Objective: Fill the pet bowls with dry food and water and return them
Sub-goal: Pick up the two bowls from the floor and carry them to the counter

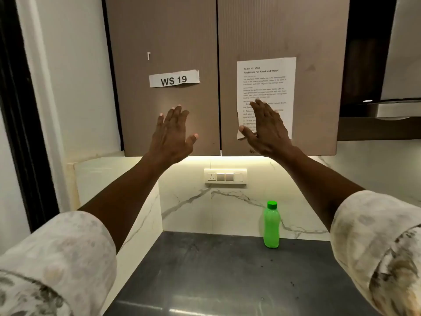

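Note:
Both my arms are raised in front of a brown wall cabinet. My left hand (172, 133) is held flat and empty before the left cabinet door (164, 42), below a paper label reading WS 19 (174, 78). My right hand (267, 128) is also flat and empty, overlapping the lower part of a printed task sheet (266, 85) taped to the right cabinet door (282, 30). A green plastic bottle (271, 224) with a green cap stands upright on the dark countertop (205, 270) against the marble backsplash. No pet bowls or food are in view.
A white switch and socket panel (225, 176) sits on the backsplash under the lit cabinet bottom. A marble-clad wall (109, 179) bounds the counter on the left. A range hood (387, 108) is at the upper right. A dark door frame (20, 110) runs down the left edge.

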A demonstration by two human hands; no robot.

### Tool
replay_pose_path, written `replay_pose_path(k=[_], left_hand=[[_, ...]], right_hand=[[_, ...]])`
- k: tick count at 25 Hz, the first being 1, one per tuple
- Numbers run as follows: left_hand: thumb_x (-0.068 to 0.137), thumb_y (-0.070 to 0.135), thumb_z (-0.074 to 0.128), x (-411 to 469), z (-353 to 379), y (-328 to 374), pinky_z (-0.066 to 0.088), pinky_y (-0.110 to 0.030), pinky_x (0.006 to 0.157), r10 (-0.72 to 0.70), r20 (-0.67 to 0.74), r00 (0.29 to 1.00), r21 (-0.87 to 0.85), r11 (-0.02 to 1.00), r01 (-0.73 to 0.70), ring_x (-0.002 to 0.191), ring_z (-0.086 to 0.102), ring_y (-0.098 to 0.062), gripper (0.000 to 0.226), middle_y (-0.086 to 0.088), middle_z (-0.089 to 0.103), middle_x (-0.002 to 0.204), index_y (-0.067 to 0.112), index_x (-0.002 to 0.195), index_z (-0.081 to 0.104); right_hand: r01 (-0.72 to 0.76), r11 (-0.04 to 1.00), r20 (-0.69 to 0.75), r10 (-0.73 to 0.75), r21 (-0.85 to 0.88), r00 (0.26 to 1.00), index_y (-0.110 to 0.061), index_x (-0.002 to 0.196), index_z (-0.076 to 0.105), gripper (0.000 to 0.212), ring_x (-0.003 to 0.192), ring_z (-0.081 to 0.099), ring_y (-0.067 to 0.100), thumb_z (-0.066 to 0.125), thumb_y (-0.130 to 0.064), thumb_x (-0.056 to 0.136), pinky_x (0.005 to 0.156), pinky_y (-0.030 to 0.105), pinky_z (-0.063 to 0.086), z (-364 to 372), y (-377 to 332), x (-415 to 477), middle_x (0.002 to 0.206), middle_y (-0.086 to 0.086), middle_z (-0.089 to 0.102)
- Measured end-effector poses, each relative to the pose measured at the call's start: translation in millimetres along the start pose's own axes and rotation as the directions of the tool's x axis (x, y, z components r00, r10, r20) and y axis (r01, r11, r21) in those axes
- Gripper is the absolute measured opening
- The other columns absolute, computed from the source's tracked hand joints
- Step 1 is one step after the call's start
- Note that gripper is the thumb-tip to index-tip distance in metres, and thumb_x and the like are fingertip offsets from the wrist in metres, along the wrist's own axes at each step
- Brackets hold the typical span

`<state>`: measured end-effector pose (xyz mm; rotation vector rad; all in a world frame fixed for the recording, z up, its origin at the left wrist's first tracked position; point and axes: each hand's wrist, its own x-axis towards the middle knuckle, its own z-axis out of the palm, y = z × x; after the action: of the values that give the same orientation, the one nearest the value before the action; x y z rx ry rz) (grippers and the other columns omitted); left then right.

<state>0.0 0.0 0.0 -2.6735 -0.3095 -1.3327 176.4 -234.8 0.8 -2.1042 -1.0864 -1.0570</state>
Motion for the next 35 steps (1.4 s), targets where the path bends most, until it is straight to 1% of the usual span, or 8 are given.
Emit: replay_pose_path(k=[4,8,11,14,17,25,32,35], left_hand=[[0.102,0.044,0.053,-31.4,-5.6,-3.1,0.007,-0.052,0.129,-0.077,0.022,0.997,0.052,0.996,0.076,0.161,0.012,-0.03,0.071,-0.013,0.018,0.173,0.014,0.161,0.028],[0.104,0.045,0.052,-77.8,-10.2,-19.3,0.007,-0.052,0.129,-0.171,0.055,0.984,0.086,0.982,0.166,0.161,0.012,-0.03,0.073,-0.014,0.017,0.173,0.01,0.162,0.027],[0.104,0.046,0.051,-117.1,-16.4,-34.2,0.005,-0.05,0.129,-0.267,0.102,0.958,0.145,0.957,0.251,0.161,0.01,-0.028,0.073,-0.013,0.015,0.174,0.011,0.163,0.024],[0.104,0.045,0.051,-156.4,-26.7,-51.7,0.005,-0.049,0.131,-0.345,0.121,0.931,0.211,0.925,0.316,0.162,0.009,-0.027,0.072,-0.011,0.014,0.174,0.013,0.163,0.024],[0.104,0.045,0.052,-193.0,-41.1,-74.3,0.004,-0.05,0.131,-0.423,0.132,0.896,0.253,0.889,0.382,0.162,0.007,-0.025,0.073,-0.009,0.011,0.175,0.015,0.164,0.022],[0.103,0.045,0.054,-285.9,-87.1,-156.9,0.003,-0.049,0.131,-0.549,0.133,0.825,0.287,0.818,0.498,0.162,0.006,-0.024,0.075,-0.009,0.012,0.175,0.016,0.164,0.022],[0.104,0.045,0.053,-383.7,-125.2,-251.5,0.003,-0.051,0.13,-0.658,0.142,0.739,0.363,0.73,0.58,0.162,0.007,-0.026,0.073,-0.011,0.013,0.174,0.015,0.163,0.024],[0.104,0.044,0.053,-429.1,-143.2,-290.4,0.003,-0.05,0.13,-0.707,0.138,0.694,0.395,0.682,0.616,0.162,0.008,-0.027,0.072,-0.012,0.014,0.174,0.014,0.163,0.024]], right_hand=[[0.006,0.999,0.063,-0.008,0.034,0.998,-0.015,0.165,0.016,0.079,0.161,0.012,0.028,0.042,-0.056,0.104,0.129,0.054,0.015,19.3,-7.3,-16.4,0.174,0.008,0.014],[0.043,0.993,0.116,-0.056,0.11,0.992,-0.013,0.166,0.016,0.077,0.161,0.012,0.028,0.044,-0.052,0.106,0.129,0.051,0.013,49.6,-25.3,-39.8,0.174,0.009,0.013],[0.058,0.983,0.169,-0.089,0.177,0.982,-0.012,0.165,0.016,0.078,0.161,0.011,0.027,0.042,-0.054,0.106,0.13,0.047,0.01,76.4,-46.2,-56.0,0.174,0.009,0.014],[0.077,0.97,0.225,-0.13,0.23,0.966,-0.012,0.165,0.014,0.078,0.161,0.009,0.027,0.041,-0.054,0.106,0.131,0.047,0.01,99.3,-74.7,-70.9,0.174,0.009,0.011],[0.096,0.955,0.247,-0.168,0.28,0.954,-0.014,0.165,0.015,0.077,0.161,0.011,0.027,0.042,-0.055,0.105,0.13,0.048,0.012,121.4,-108.1,-84.0,0.174,0.008,0.013],[0.124,0.898,0.322,-0.277,0.422,0.905,-0.015,0.164,0.02,0.077,0.161,0.014,0.025,0.049,-0.052,0.104,0.13,0.045,0.012,180.6,-225.6,-109.9,0.173,0.006,0.017],[0.177,0.822,0.365,-0.419,0.542,0.832,-0.016,0.163,0.022,0.075,0.16,0.016,0.026,0.049,-0.052,0.103,0.13,0.048,0.016,243.0,-369.6,-143.6,0.173,0.007,0.02],[0.197,0.787,0.384,-0.482,0.584,0.787,-0.017,0.163,0.021,0.076,0.16,0.017,0.026,0.049,-0.054,0.102,0.129,0.05,0.019,270.7,-434.8,-164.3,0.172,0.007,0.021]])
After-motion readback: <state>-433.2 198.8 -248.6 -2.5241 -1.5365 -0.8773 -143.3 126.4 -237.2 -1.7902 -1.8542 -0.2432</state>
